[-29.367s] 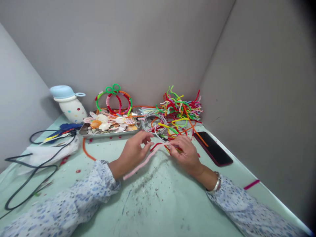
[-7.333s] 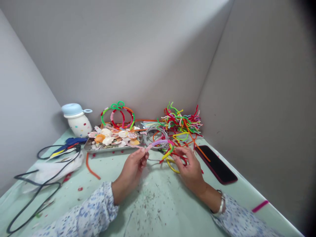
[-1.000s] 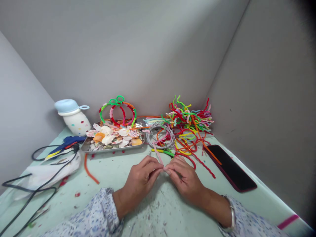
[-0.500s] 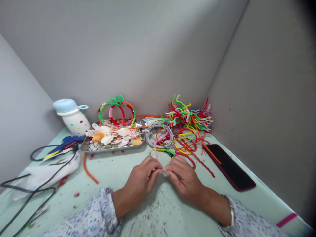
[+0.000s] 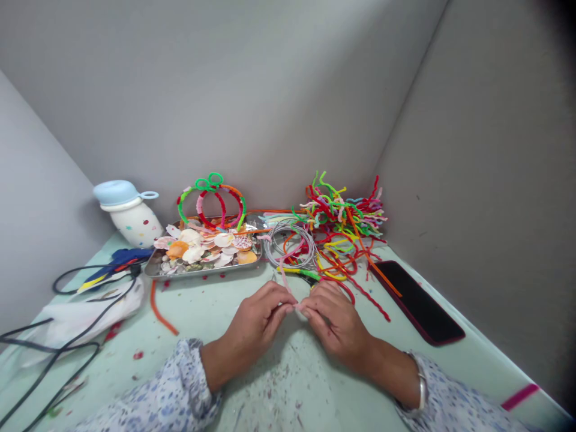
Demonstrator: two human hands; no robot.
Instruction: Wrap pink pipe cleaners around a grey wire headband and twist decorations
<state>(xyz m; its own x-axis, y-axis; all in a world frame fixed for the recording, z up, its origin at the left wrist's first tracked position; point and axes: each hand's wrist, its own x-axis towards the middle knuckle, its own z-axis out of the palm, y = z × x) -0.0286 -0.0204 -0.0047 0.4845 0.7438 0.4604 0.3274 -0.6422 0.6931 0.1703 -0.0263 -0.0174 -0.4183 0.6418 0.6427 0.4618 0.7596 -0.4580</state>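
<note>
Left hand [image 5: 258, 318]: I see thumb and forefinger pinched together on the pink pipe cleaner [image 5: 284, 279]; half a minute ago this hand stood partly open beside a pink length.
Right hand [image 5: 337, 324]: thumb and forefinger pinch it too, tips almost against the left's; about seven seconds ago I had a clear gap between the two.
Pink pipe cleaner: caught between both sets of fingertips, above the surface [image 5: 202, 306], its free length running away toward the wire coil [image 5: 270, 255]. Against half a second ago I find barely any change. Its bend at the fingertips is too small for me to make out.
Yellow-and-green strip [image 5: 294, 272]: just behind the fingertips; seven seconds ago I had a lilac, green and yellow curve arched between the hands, and I can't tell whether this is the same piece.
Red and orange tangle [image 5: 338, 264]: beyond the right hand, showing me more than seven seconds ago, one red end reaching toward the phone [image 5: 420, 306].
Phone: orange pipe cleaner [image 5: 382, 275] across its edge, as half a minute ago.
Tray [image 5: 202, 273]: shells [image 5: 193, 254] heaped inside, hoops [image 5: 224, 207] upright at the back, same arrangement as then.
</note>
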